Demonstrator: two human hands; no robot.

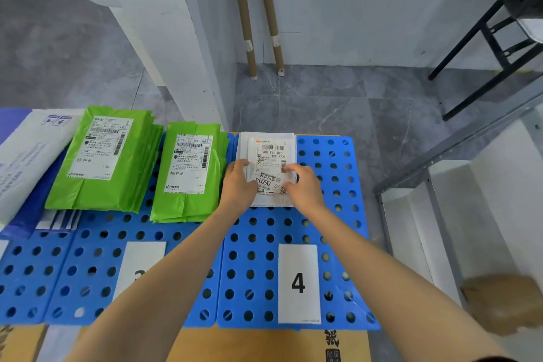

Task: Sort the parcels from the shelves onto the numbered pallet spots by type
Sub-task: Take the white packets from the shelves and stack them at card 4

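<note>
Grey tiled floor; blue perforated pallet panels (pixel 323 229) fill lower frame. Left hand (pixel 238 184) and right hand (pixel 304 186) each pinch a side edge of the top white parcel (pixel 270 161), probably squaring it onto the white stack above card 4 (pixel 298 283). Count: two green stacks by type, larger green mailer stack (pixel 102 159) and smaller green mailer stack (pixel 189 173), centre-left; one white-blue mailer (pixel 26 156) far left.

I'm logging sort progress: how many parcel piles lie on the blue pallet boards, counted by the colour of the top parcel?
Green piles: 2
White: 2, the small pile held by the left hand and right hand, and the large mailer
Total: 4
</note>
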